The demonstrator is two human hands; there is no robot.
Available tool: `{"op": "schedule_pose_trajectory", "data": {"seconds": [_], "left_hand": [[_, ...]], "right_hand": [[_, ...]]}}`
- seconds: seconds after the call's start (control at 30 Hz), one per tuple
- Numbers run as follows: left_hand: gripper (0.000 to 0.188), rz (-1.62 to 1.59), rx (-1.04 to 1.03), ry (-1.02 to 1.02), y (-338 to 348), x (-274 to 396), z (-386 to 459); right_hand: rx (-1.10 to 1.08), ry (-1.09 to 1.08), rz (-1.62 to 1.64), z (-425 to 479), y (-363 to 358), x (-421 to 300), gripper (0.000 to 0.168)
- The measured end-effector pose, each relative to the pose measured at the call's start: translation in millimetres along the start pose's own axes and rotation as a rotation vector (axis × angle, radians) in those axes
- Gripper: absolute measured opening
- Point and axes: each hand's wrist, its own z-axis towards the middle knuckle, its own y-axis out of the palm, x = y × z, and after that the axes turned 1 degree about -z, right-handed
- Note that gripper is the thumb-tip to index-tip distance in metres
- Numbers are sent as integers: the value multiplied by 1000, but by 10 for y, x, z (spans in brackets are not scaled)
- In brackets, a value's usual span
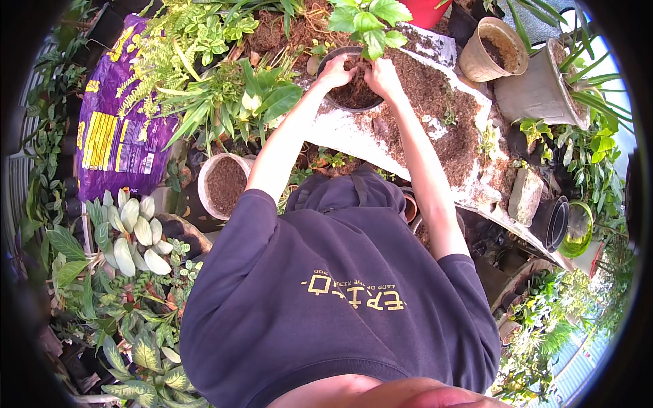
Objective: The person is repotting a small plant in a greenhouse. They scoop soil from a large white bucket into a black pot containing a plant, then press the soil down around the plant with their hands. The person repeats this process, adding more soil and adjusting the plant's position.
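Note:
A round dark plant pot holding brown soil stands before me at the top centre. My left hand is inside its left rim, the fingers bent down at the soil. My right hand reaches over the right rim, its fingertips at the base of a leafy green plant that rises above the pot. Whether the fingers grip the stem or only press the soil is hard to see. Loose soil lies on a white sheet beneath and to the right of the pot.
A pale pot of soil stands left of my arm. A purple printed bag and potted foliage are at the left. At the right are an empty-looking beige pot, a large tilted grey pot, a stone block and black pots.

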Motion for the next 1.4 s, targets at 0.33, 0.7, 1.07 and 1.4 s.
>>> {"op": "schedule_pose_trajectory", "data": {"seconds": [0.33,0.7,1.07,1.4], "left_hand": [[61,690,-360,136,7,-35,-271],[70,705,-558,44,-128,326,-759],[59,974,-414,367,8,-3,-135],[64,517,-429,-40,102,310,-723]], "right_hand": [[-79,-55,22,19,-62,-38,20],[-163,-82,99,45,-66,17,27],[-60,-178,82,51,11,82,20],[-19,-190,152,-24,-119,28,19]]}}
